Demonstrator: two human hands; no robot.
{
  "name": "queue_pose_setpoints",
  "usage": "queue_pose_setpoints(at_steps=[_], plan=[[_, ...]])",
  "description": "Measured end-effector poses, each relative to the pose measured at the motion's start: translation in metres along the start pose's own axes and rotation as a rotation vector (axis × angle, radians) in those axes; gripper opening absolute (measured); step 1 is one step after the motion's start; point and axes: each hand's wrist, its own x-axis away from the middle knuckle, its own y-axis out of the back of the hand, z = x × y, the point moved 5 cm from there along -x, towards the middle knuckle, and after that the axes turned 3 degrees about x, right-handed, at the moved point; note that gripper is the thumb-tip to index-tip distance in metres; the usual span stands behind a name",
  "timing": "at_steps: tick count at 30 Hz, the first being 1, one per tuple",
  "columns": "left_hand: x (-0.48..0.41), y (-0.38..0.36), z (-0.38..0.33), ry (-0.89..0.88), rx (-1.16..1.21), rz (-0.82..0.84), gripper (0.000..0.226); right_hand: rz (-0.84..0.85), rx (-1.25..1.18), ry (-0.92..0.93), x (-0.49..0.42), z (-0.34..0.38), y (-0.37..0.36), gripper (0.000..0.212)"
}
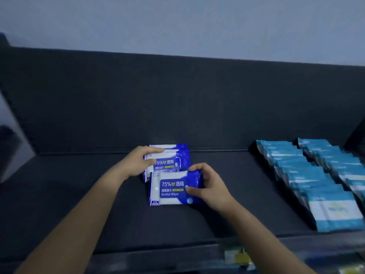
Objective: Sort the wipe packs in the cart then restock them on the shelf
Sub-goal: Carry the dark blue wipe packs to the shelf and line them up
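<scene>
so my right hand (209,184) is pinching the front wipe pack (171,189), which is stretching leftward from the grip; my left hand (138,163) is clutching the rear stack (178,155) just beyond.

Your left forearm (79,214) and right forearm (266,234), bare to the frame's edge, your left hand (138,165) and right hand (209,186), likewise bare

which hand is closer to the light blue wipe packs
Right. The right hand grips the front dark blue pack, nearer the light blue packs; the left hand holds the rear packs, farther away.
</scene>
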Motion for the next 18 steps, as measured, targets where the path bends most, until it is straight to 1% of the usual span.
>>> queue_pose_setpoints(at_steps=[4, 6, 8, 11, 13, 15, 18], plan=[[-0.018, 0.004, 0.017, -0.065, 0.014, -0.075, 0.034, -0.098, 0.18, 0.028, -0.033, -0.002, -0.007, 0.039], [-0.023, 0.005, 0.019, -0.08, 0.009, -0.118, 0.026, -0.138, 0.251, 0.049, -0.045, -0.006, -0.006, 0.04], [-0.025, 0.006, 0.02, -0.082, 0.003, -0.128, 0.014, -0.161, 0.306, 0.068, -0.054, -0.01, -0.007, 0.039], [-0.025, 0.005, 0.021, -0.068, 0.044, -0.14, 0.008, -0.171, 0.442, 0.123, -0.062, -0.011, -0.01, 0.038], [-0.024, 0.002, 0.021, -0.068, -0.018, -0.117, 0.025, -0.163, 0.532, 0.168, -0.066, -0.013, -0.012, 0.038], [-0.023, -0.002, 0.023, -0.075, -0.126, -0.07, 0.04, -0.162, 0.546, 0.195, -0.068, -0.016, -0.011, 0.037], [-0.022, -0.005, 0.02, -0.116, -0.177, -0.055, 0.043, -0.151, 0.542, 0.209, -0.07, -0.02, -0.011, 0.039]])
